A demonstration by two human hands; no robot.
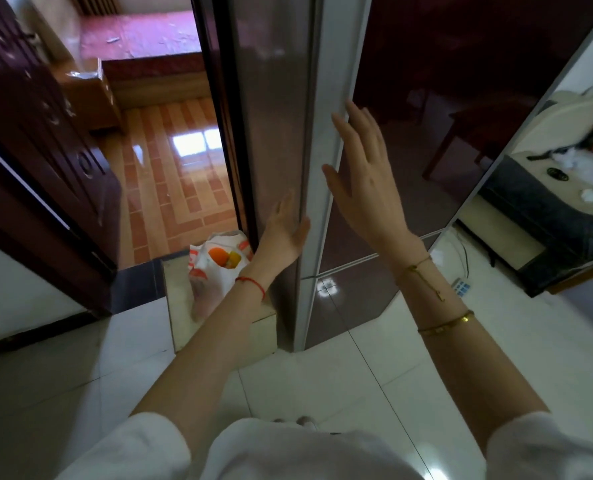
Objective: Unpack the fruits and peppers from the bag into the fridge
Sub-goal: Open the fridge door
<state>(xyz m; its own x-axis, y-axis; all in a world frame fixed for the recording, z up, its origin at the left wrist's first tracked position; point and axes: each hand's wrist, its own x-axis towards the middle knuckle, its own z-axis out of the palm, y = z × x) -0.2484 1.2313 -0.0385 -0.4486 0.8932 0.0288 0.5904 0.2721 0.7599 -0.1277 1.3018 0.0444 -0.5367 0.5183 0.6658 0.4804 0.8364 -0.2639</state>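
Fruits and peppers (pixel 226 258) show as orange and yellow shapes inside a white plastic bag (pixel 212 271), which sits on a low pale block (pixel 219 327) on the floor, against the left side of the fridge (pixel 392 150). The bag's mouth gapes upward, and its lower part sags toward the front edge of the block. The fridge stands with its dark glossy door closed. The left hand (pixel 284 230) is open, palm against the left front corner of the fridge, with a red string at its wrist. The right hand (pixel 364 181) is open too, fingers spread, fingertips touching the pale strip along the door's left edge; thin gold bracelets sit on that forearm. Neither hand holds anything. Left of the fridge, a doorway opens onto a room with an orange tiled floor.
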